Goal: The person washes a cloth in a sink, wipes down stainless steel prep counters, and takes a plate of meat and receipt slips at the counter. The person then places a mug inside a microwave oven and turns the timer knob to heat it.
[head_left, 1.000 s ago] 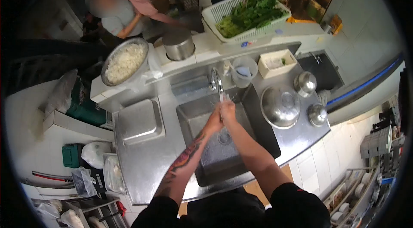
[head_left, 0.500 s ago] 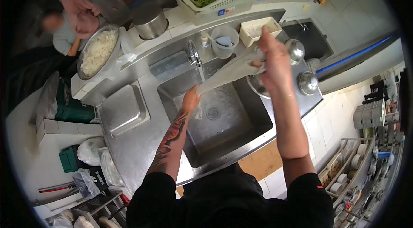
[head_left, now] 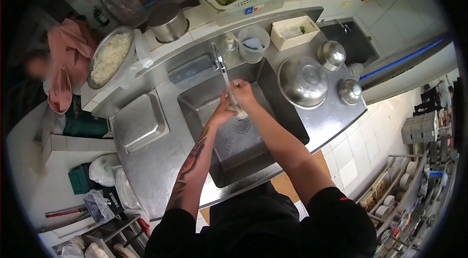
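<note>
Both of my hands are together over the steel sink (head_left: 243,153), under the running tap (head_left: 219,58). A pale, wet cloth (head_left: 239,110) is bunched between them, mostly hidden by my fingers. My left hand (head_left: 224,112) grips it from the left and lower side. My right hand (head_left: 243,94) is closed around it from the right, close to the stream of water. Beneath them the sink's round drain (head_left: 241,125) is partly visible.
Upturned metal bowls (head_left: 303,82) stand right of the sink. Behind it are a clear plastic tub (head_left: 254,46), a pump bottle (head_left: 230,49) and a cream bin (head_left: 294,34). A steel lid (head_left: 140,122) lies left. Rice fills a bowl (head_left: 129,58); a person (head_left: 68,58) is beyond.
The cloth was stretched diagonally between my hands, the right one raised high. My right hand has come down and left to my left hand, and the cloth is now gathered beneath the tap.
</note>
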The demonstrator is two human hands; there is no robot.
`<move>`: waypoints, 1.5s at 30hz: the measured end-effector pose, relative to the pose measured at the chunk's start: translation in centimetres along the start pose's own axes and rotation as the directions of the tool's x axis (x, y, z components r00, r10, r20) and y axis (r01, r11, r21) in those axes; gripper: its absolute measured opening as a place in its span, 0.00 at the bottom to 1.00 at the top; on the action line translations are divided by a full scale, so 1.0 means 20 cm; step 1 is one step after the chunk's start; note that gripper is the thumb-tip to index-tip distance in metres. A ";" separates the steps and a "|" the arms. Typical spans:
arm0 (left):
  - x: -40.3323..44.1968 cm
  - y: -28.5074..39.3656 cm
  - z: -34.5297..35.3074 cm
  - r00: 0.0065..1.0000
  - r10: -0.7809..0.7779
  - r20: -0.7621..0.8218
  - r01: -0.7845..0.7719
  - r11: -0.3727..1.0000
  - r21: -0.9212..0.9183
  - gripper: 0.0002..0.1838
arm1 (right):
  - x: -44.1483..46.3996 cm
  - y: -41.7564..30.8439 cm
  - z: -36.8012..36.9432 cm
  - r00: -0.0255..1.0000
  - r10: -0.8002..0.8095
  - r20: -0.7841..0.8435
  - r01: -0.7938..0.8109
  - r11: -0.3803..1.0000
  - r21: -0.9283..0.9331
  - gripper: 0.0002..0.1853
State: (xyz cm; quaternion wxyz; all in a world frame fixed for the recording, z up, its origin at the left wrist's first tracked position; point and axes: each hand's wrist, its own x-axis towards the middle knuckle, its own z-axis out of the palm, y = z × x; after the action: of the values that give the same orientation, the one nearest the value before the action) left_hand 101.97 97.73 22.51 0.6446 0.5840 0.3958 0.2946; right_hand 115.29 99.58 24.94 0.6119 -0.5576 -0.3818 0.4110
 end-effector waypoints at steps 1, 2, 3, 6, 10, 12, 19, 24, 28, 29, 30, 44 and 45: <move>-0.07 0.27 0.06 0.998 0.037 0.050 -0.037 0.999 -0.008 0.47 | -0.04 0.03 0.03 0.989 0.138 -0.055 -0.138 0.990 -0.002 0.13; -0.04 0.27 0.07 0.994 0.094 0.062 -0.096 0.995 0.038 0.45 | -0.06 0.04 0.06 0.955 0.275 -0.110 -0.276 0.961 0.004 0.13; -0.01 0.27 0.07 0.986 0.150 0.074 -0.156 0.984 0.083 0.44 | -0.05 0.06 0.09 0.952 0.140 -0.271 -0.157 0.987 -0.041 0.14; 0.09 0.23 0.10 0.915 0.392 0.094 -0.402 0.874 0.273 0.40 | -0.10 -0.22 0.07 0.923 0.323 -0.209 -0.269 0.931 0.248 0.17; 0.11 0.30 0.10 0.980 0.148 0.134 -0.198 0.796 0.572 0.30 | -0.08 -0.42 -0.09 0.930 0.330 -0.159 -0.260 0.901 0.347 0.18; 0.15 0.23 0.06 0.955 0.251 0.158 -0.294 0.730 0.617 0.26 | -0.12 -0.69 -0.20 0.989 0.064 -0.132 -0.035 0.977 0.212 0.20; 0.27 0.07 -0.16 0.987 0.013 0.161 -0.096 0.850 0.519 0.20 | -0.20 -0.85 -0.77 0.932 -0.022 -0.363 0.108 0.970 0.217 0.22; 0.18 0.36 -0.13 0.979 0.178 0.103 -0.204 0.899 0.388 0.22 | -0.15 -0.08 -0.77 0.972 -0.230 0.047 0.235 0.953 -0.193 0.19; 0.14 0.53 -0.08 0.954 0.232 0.188 -0.297 0.672 0.679 0.18 | -0.14 0.18 -0.67 0.943 0.252 0.219 -0.011 0.678 -0.735 0.21; 0.13 0.56 -0.06 0.949 0.255 0.186 -0.312 0.659 0.685 0.15 | -0.15 0.19 -0.61 0.938 0.273 0.212 0.060 0.473 -0.879 0.27; 0.13 0.57 -0.05 0.949 0.255 0.185 -0.310 0.656 0.689 0.15 | -0.15 0.21 -0.53 0.938 0.271 0.215 0.063 0.477 -0.877 0.27; -0.08 0.38 -0.36 0.922 -0.173 -0.346 -0.146 0.672 -0.726 0.12 | 0.00 0.14 0.03 0.944 0.277 0.177 -0.281 0.960 -0.006 0.26; -0.06 0.25 -0.36 0.923 -0.172 -0.344 -0.149 0.665 -0.732 0.12 | 0.00 0.10 0.05 0.973 0.197 0.120 -0.222 0.942 0.251 0.27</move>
State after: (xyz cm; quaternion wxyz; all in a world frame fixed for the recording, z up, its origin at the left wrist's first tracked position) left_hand 95.71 101.15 27.67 0.7376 0.1961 0.3625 0.5349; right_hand 114.12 100.06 23.00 0.6148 -0.4889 -0.2906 0.5463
